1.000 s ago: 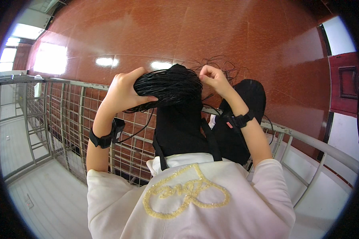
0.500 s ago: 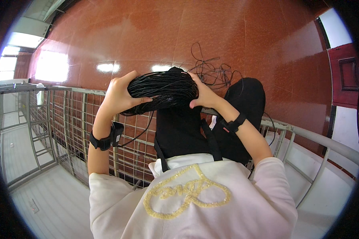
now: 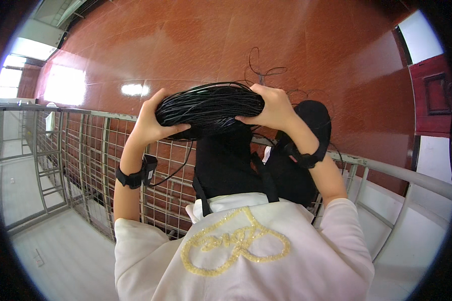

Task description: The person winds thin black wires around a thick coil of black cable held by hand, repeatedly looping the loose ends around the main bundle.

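Observation:
A thick coil of thin black cable (image 3: 211, 108) is held up between my two hands, above my black-clad legs. My left hand (image 3: 153, 118) grips its left end, thumb along the near side and fingers behind. At the right end my right hand (image 3: 273, 108) is closed on the coil, its thumb lying across the near strands. The fingertips of both hands are hidden behind the cable. Loose cable loops (image 3: 258, 70) trail on the floor beyond my right hand.
Under and left of my arms runs a metal grid frame (image 3: 90, 150). A tubular metal rail (image 3: 407, 178) stands at the right. Reddish-brown tiled floor (image 3: 186, 45) stretches ahead, with a dark red wooden door (image 3: 432, 95) at the far right. Black bands with devices (image 3: 144, 171) sit on my forearms.
My right hand has turned and shifted right along the coil, its thumb now over the front strands. The coil looks wider, and the loose cable on the floor has been drawn into a different shape.

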`<state>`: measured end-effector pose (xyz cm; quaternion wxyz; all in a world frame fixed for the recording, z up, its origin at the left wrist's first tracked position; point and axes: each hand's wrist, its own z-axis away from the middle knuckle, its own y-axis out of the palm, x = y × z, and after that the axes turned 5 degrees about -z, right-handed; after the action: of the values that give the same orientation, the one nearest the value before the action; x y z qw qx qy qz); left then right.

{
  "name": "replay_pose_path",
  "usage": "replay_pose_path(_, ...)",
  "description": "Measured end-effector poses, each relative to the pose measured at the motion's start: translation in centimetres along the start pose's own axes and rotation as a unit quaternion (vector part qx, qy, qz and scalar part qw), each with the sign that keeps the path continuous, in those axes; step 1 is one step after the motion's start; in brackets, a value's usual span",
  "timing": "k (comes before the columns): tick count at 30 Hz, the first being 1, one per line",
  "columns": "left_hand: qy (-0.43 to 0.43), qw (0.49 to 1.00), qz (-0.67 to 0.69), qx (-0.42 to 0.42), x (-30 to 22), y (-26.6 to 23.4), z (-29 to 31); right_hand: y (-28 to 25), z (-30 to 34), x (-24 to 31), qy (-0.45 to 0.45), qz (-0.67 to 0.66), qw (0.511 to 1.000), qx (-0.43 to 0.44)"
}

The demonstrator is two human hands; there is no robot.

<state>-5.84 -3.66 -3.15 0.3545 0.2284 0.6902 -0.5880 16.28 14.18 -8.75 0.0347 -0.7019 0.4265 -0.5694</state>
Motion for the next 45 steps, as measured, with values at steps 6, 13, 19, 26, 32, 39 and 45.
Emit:
replay_pose_path(6,0.015,0.997,0.070,0.035,-0.6,1.8,0.2,-2.7,-1.8,3.3,-0.060,0.099,0.989,0.092)
replay_pose_path(13,0.042,0.991,-0.115,0.049,-5.6,2.1,-1.3,-0.1,-4.0,5.5,-0.120,0.117,0.978,0.126)
replay_pose_path(19,0.036,0.965,-0.260,0.006,-4.3,2.5,-1.9,0.5,-5.0,5.9,-0.094,0.179,0.966,0.160)
replay_pose_path(26,0.008,0.970,-0.241,-0.029,-2.9,2.1,-0.5,-1.1,-2.8,3.0,-0.010,0.112,0.980,0.167)
replay_pose_path(32,0.013,0.972,-0.234,-0.016,-2.7,2.1,-0.3,0.1,-0.5,1.6,-0.047,0.072,0.993,0.080)
replay_pose_path(39,0.007,0.978,-0.208,-0.022,-2.3,1.7,-0.6,1.3,1.5,-1.1,0.004,0.050,0.997,0.060)
replay_pose_path(45,0.013,0.972,-0.230,-0.033,-2.5,2.1,-0.8,2.6,2.2,-2.2,0.085,-0.013,0.996,0.036)
